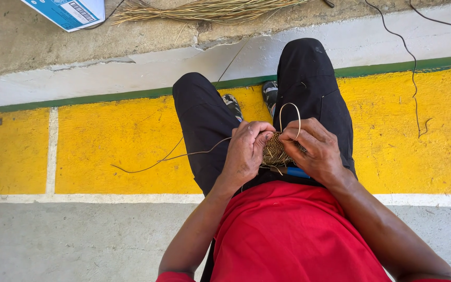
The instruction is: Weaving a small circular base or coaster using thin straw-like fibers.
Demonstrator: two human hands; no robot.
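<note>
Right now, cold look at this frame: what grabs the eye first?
Dead centre, the left hand and right hand pinch a small woven fibre piece over the lap, a thin strand looping above it. A blue-handled tool lies on the lap just below. Behind the knees runs a bright yellow painted band; a bundle of dry fibres lies at the top edge.

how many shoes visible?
2. One shoe beside the left knee, the other shoe beside the right knee; both peek out between the black trouser legs, mostly hidden.
</note>
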